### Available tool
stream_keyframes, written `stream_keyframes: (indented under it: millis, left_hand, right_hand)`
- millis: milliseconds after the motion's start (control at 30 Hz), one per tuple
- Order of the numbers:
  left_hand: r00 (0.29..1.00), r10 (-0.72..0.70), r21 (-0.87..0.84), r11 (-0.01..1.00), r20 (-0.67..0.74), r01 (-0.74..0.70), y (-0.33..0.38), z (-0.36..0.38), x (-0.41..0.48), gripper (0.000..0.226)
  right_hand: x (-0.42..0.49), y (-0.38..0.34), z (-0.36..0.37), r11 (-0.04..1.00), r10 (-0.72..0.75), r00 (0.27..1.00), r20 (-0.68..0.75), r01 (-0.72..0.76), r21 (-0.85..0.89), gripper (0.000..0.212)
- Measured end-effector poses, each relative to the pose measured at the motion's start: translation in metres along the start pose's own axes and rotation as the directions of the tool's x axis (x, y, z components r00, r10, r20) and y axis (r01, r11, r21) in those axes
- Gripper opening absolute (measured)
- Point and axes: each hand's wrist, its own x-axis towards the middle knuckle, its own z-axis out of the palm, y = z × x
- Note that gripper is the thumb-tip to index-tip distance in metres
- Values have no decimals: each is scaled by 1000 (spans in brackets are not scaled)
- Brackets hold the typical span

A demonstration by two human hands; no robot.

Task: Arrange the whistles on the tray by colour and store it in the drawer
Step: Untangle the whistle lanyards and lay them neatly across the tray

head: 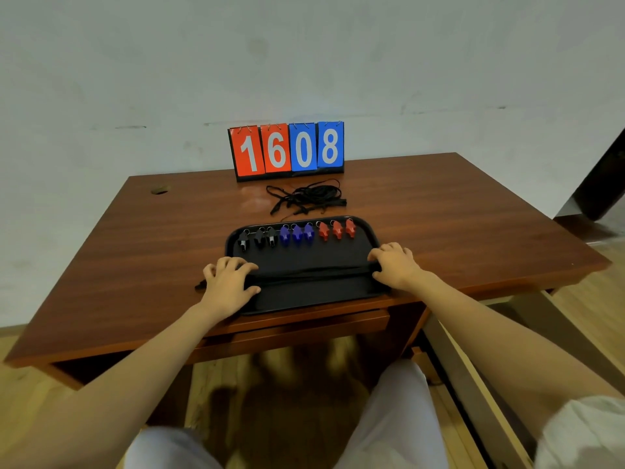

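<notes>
A black tray [338,257] lies at the near edge of the wooden desk. Along its far side stands a row of whistles: three black whistles [258,236] at the left, three blue whistles [297,233] in the middle, three red whistles [337,229] at the right. A black cord [311,274] stretches across the tray's near part from hand to hand. My left hand [228,282] grips the tray's left edge, with the cord's end sticking out beside it. My right hand [394,265] grips the right edge. The drawer front [297,328] shows just under the desktop, below the tray.
A flip scoreboard [286,150] reading 1608 stands at the desk's back edge by the wall. A tangle of black lanyards [309,196] lies between it and the tray. A light-coloured panel [473,377] leans at the desk's right. My knees sit under the desk.
</notes>
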Motion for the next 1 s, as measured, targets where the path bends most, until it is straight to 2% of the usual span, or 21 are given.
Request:
stream_keyframes:
  millis: [200,400,533,800,900,1000]
  left_hand:
    - [998,59,-45,997,29,-57,18,-3,15,49]
    - [996,86,-86,992,-39,-89,59,-19,69,39]
    - [989,114,-58,991,-98,-120,77,-36,119,34]
    - [997,60,-72,996,54,-56,67,-43,215,29]
    - [994,42,-87,996,100,-34,64,-31,241,31]
    - [993,51,-92,995,106,-42,61,-15,260,37]
  right_hand:
    - [17,-12,-8,997,-77,997,30,77,-9,43]
    - [62,-35,-38,987,-144,985,-95,149,53,38]
    - [106,-43,-63,986,-138,980,-145,150,73,38]
    - [199,-43,-77,983,-73,989,-131,94,159,28]
    - [224,-43,-64,974,-102,992,-79,116,197,26]
    - [244,-53,-54,958,-127,986,-108,150,245,30]
